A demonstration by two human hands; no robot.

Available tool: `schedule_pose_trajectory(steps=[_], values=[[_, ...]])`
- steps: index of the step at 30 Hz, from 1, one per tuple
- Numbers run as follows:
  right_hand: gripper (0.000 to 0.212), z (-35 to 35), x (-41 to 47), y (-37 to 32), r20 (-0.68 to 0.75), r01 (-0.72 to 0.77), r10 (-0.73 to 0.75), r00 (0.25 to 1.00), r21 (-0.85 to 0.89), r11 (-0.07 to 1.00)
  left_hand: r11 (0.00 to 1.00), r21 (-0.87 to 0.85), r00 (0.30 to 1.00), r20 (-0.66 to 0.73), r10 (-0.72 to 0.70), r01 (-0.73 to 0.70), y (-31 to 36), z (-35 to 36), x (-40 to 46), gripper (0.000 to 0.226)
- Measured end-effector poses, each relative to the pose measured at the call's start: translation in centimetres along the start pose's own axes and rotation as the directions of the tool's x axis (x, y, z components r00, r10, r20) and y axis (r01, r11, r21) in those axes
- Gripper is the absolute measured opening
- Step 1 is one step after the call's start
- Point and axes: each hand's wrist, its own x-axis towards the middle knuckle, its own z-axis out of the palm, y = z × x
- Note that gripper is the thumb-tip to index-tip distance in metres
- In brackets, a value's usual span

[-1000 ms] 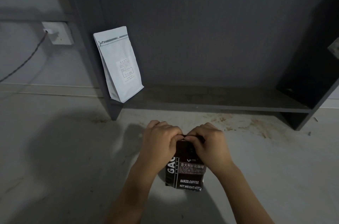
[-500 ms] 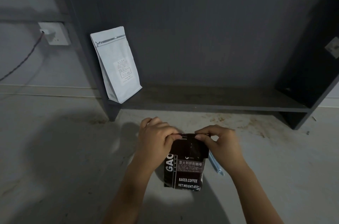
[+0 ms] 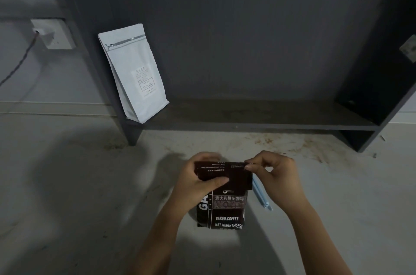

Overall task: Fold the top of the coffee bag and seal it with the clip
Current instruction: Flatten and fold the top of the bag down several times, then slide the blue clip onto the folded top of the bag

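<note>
Here the dark coffee bag point(image 3: 225, 205) stands at six o'clock on the pale floor point(image 3: 67, 184), its top folded toward the person. The left hand point(image 3: 198, 181) grasps the fold, thumb across it; the right hand point(image 3: 275, 175) pinches the fold's corner. The blue clip point(image 3: 261, 196) lies just beside the bag at three o'clock.

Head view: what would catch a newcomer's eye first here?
The dark coffee bag stands low in the centre with its top folded over, the left hand pressing the flap and the right hand pinching its corner. A light blue clip lies just right of it. A white pouch leans on the dark shelf behind.
</note>
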Motion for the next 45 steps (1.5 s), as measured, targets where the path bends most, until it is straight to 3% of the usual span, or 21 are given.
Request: schedule_pose_trajectory(steps=[4,7,11,14,17,22,25,27,30,33,35,39,42,45], values=[[0.021,-0.3,-0.2,0.4,0.008,-0.082,0.082,0.997,0.217,0.973,0.995,-0.013,0.995,0.002,-0.098,0.098,-1.7,0.8,0.3,0.02],[0.029,-0.2,-0.2,2.5,-0.112,-0.204,0.247,0.962,0.301,0.931,0.997,-0.003,0.997,-0.026,-0.079,0.079,-2.1,0.9,0.7,0.019],[0.019,0.5,-0.8,6.6,-0.25,-0.353,0.333,0.909,-0.039,0.935,0.995,-0.045,0.995,-0.029,-0.092,0.09,-2.3,1.1,0.8,0.028],[0.034,2.0,-1.6,9.2,-0.187,-0.455,0.416,0.89,-0.304,0.837,0.991,-0.078,0.993,-0.034,-0.109,0.106,-2.4,1.2,1.1,0.03],[0.034,3.7,-2.5,10.8,-0.119,-0.388,0.391,0.913,-0.552,0.738,0.99,-0.082,0.993,-0.024,-0.114,0.112,-2.5,1.1,1.4,0.027],[0.02,4.3,-2.2,10.8,-0.146,-0.415,0.413,0.899,-0.587,0.695,0.992,-0.078,0.995,-0.011,-0.097,0.096,-2.8,1.1,1.6,0.017],[0.016,3.7,-1.6,10.3,-0.134,-0.463,0.452,0.882,-0.428,0.776,0.99,-0.115,0.996,-0.034,-0.086,0.081,-3.0,1.3,1.5,0.015],[0.017,3.1,-1.0,9.3,-0.133,-0.545,0.53,0.838,-0.143,0.826,0.989,-0.138,0.997,-0.046,-0.066,0.059,-2.9,1.5,1.4,0.014],[0.021,1.6,0.0,6.7,-0.097,-0.542,0.641,0.761,0.447,0.711,0.982,-0.186,0.997,-0.065,-0.033,0.02,-2.7,1.5,1.0,0.02],[0.017,-0.3,0.9,3.3,-0.072,-0.35,0.618,0.783,0.77,0.534,0.979,-0.184,0.994,-0.078,0.07,-0.083,-2.5,1.1,0.9,0.044],[0.016,-0.9,1.2,1.6,-0.063,-0.253,0.576,0.815,0.856,0.452,0.985,-0.107,0.988,-0.079,0.129,-0.137,-2.4,1.0,0.9,0.053],[0.012,-0.9,1.1,-0.4,0.018,-0.206,0.442,0.897,0.901,0.381,0.964,0.164,0.975,-0.043,0.219,-0.21,-1.9,1.2,0.6,0.028],[0.018,-0.3,0.6,-1.2,0.098,-0.247,0.364,0.926,0.886,0.392,0.933,0.29,0.975,-0.007,0.223,-0.212,-1.9,0.9,0.3,0.033],[0.02,1.0,0.0,-1.7,0.134,-0.271,0.319,0.938,0.857,0.438,0.944,0.272,0.983,0.042,0.18,-0.185,-1.6,0.4,0.0,0.016]])
